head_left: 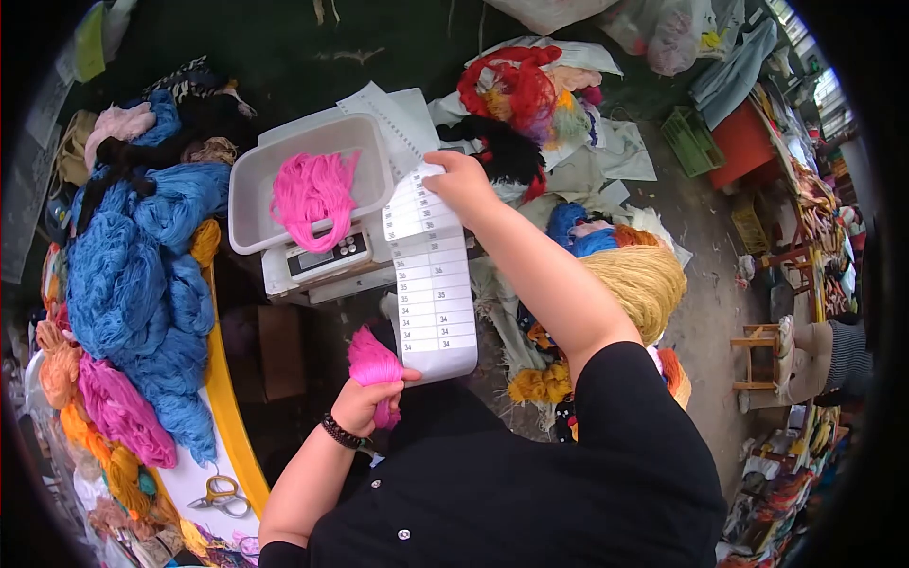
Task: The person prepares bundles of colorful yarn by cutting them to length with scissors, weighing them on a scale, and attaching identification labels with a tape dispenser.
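Note:
My left hand is closed round a bundle of bright pink yarn, low in front of my body. Its fingertips touch or lie close to the lower end of a long strip of printed number labels. Higher up, my right hand pinches the strip near its top, by a sheet with rows of small print. To the left of the strip, a grey plastic tub sits on a digital scale. A loose skein of pink yarn lies inside the tub.
Blue yarn is heaped on the yellow-edged table at left, with scissors near the front. Red yarn and tan yarn lie in piles to the right. A green crate stands farther back; another person sits at far right.

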### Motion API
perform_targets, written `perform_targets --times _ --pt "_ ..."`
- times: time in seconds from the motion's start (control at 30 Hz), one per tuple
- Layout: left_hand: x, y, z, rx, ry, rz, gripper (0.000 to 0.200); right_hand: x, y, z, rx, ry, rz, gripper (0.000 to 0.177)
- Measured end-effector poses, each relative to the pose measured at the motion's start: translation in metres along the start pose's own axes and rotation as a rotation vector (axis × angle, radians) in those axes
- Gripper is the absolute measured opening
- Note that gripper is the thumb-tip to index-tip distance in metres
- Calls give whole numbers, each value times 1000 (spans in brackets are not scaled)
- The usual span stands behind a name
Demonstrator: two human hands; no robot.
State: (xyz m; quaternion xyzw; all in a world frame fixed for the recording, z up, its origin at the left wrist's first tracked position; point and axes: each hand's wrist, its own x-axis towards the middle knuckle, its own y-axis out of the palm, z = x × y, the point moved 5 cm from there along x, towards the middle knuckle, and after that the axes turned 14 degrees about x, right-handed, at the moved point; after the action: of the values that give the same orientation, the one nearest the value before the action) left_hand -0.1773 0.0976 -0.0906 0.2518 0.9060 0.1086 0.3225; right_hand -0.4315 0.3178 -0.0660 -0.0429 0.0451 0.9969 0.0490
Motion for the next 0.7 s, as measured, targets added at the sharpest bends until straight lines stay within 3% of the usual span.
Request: perform_targets --times 0.03,0.07,0.27,0.33,0.4,0.43,0.53,0.63,0.7 --pt "3 1 -1 1 0 4 28 4 3 3 -17 -110 13 41" --pt "5 1 -1 -9 -10 9 28 9 2 -5 161 29 -21 40" --pt "35 2 -13 -21 -25 -47 30 80 10 -13 -53 -29 -34 44" --pt "47 0 -19 -39 -57 -72 33 81 14 4 15 -47 -63 48" --pt "58 -2 -21 -52 -40 -83 33 77 9 22 -280 -121 -84 52" --pt "63 -4 -20 -57 -35 -91 34 65 4 35 -475 -222 -113 52" --pt "76 -9 -17 -61 -44 -139 34 21 -22 45 -375 -502 -180 45" --pt "85 -14 -22 -62 -51 -171 33 -35 -49 28 -334 -502 -304 55" --pt "94 -21 -20 -75 -40 -180 32 -67 -55 10 -313 -410 -287 74"
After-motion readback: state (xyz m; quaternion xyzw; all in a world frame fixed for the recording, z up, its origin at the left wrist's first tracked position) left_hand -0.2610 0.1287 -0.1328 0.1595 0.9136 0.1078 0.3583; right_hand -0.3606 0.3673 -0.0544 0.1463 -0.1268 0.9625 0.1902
